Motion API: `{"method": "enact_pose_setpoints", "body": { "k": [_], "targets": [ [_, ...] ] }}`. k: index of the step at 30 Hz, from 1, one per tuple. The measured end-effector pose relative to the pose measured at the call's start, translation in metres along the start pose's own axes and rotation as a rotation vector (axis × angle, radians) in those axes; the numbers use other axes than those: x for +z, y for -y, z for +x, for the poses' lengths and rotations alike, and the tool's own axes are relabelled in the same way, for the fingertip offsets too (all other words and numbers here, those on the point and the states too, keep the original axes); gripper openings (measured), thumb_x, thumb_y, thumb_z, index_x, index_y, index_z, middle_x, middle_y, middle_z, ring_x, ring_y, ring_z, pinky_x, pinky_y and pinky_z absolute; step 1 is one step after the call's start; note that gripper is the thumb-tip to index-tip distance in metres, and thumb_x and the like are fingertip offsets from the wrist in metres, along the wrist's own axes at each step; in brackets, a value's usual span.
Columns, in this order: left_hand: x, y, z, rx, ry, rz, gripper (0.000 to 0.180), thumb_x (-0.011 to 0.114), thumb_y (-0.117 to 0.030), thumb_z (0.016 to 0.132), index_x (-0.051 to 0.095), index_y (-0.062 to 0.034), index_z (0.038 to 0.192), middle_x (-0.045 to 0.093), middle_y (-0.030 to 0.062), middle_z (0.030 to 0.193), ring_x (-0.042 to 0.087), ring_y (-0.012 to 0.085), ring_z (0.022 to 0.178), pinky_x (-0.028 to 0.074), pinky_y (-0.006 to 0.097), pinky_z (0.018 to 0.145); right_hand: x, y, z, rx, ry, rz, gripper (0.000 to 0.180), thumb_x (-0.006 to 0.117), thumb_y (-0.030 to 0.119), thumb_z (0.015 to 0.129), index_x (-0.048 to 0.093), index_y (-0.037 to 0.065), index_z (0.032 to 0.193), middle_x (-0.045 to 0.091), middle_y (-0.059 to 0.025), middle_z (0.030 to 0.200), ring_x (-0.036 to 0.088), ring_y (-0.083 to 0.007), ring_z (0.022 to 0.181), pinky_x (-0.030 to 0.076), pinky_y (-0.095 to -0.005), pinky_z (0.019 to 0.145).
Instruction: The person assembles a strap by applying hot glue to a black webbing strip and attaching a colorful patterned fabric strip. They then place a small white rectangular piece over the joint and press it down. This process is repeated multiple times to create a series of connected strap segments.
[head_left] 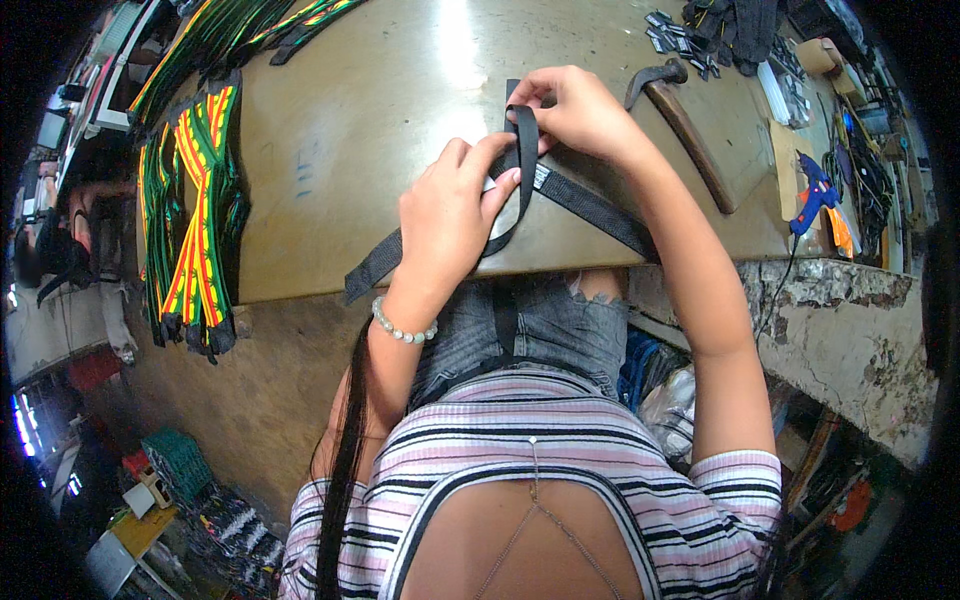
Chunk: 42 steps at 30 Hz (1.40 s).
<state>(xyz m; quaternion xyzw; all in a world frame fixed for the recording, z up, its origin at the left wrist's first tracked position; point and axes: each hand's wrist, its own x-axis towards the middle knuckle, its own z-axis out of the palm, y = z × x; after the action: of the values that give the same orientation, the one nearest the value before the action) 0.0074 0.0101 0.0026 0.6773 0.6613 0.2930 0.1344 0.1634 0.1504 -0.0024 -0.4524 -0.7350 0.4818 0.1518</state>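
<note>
I have both hands closed on the black webbing strap [585, 205], left hand [447, 215] pinching the loop, right hand [578, 112] folding its end. Best keep the fold flat on the desk [370, 120]; a buckle seems hidden there

Short-sleeved top [500, 440] with horizontal stripes in pink, white and black, dark trim along a wide neckline. Grey distressed denim shorts [530, 320], frayed at the hem. Beaded bracelet [403, 330] of pale round beads on left wrist. Thin chain necklace [535, 500] at the chest. Long dark hair [345, 450] over left shoulder.
</note>
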Motion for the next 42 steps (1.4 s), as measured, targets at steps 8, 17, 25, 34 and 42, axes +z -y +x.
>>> {"method": "enact_pose_setpoints", "body": {
  "k": [8, 17, 25, 34, 42],
  "targets": [
    [-0.001, 0.001, -0.003, 0.163, -0.015, 0.129, 0.023, 0.064, -0.024, 0.093, 0.070, -0.0199, 0.115, 0.058, 0.0058, 0.086, 0.064, 0.0236, 0.076, 0.052, 0.037, 0.063, -0.044, -0.015, -0.012, -0.564, -0.942, -0.523, 0.031, 0.063, 0.014, 0.091, 0.065, 0.003, 0.120, 0.065, -0.0198, 0.118, 0.067, -0.0333, 0.100, 0.053, -0.0389, 0.088],
    [0.001, 0.018, -0.002, 0.036, -0.190, -0.310, 0.022, 0.052, -0.019, 0.101, 0.063, 0.0001, 0.102, 0.063, 0.0181, 0.096, 0.062, 0.0364, 0.085, 0.049, 0.039, 0.077, -0.041, -0.013, -0.146, 0.289, -0.668, -0.718, 0.039, 0.053, 0.035, 0.101, 0.060, -0.003, 0.105, 0.064, -0.0254, 0.105, 0.062, -0.0417, 0.094, 0.050, -0.0487, 0.081],
    [-0.001, 0.022, -0.006, -0.196, -0.276, -0.583, 0.015, 0.063, -0.012, 0.094, 0.064, 0.0025, 0.097, 0.069, 0.0152, 0.088, 0.066, 0.0247, 0.076, 0.051, 0.035, 0.071, 0.027, 0.039, -0.166, 0.094, -0.218, -0.426, 0.031, 0.046, 0.032, 0.105, 0.053, 0.002, 0.099, 0.061, -0.0279, 0.075, 0.061, -0.0498, 0.074, 0.049, -0.0511, 0.063],
    [-0.001, 0.016, -0.001, -0.156, -0.181, -0.364, 0.026, 0.065, -0.026, 0.093, 0.064, 0.0002, 0.099, 0.070, 0.0165, 0.091, 0.067, 0.0307, 0.081, 0.052, 0.038, 0.072, 0.025, 0.041, -0.148, 0.116, -0.287, -0.331, 0.043, 0.046, 0.042, 0.103, 0.056, 0.001, 0.095, 0.062, -0.0287, 0.075, 0.061, -0.0516, 0.075, 0.047, -0.0527, 0.063],
    [0.007, -0.020, -0.004, -0.055, -0.129, 0.173, 0.048, 0.075, -0.051, 0.076, 0.059, -0.0100, 0.095, 0.062, 0.0092, 0.090, 0.066, 0.0298, 0.086, 0.053, 0.044, 0.070, -0.033, -0.042, -0.154, -0.006, -0.813, -0.870, 0.027, 0.064, 0.031, 0.094, 0.069, 0.008, 0.107, 0.067, -0.0129, 0.093, 0.066, -0.0359, 0.083, 0.052, -0.0443, 0.074]
  ]
}}
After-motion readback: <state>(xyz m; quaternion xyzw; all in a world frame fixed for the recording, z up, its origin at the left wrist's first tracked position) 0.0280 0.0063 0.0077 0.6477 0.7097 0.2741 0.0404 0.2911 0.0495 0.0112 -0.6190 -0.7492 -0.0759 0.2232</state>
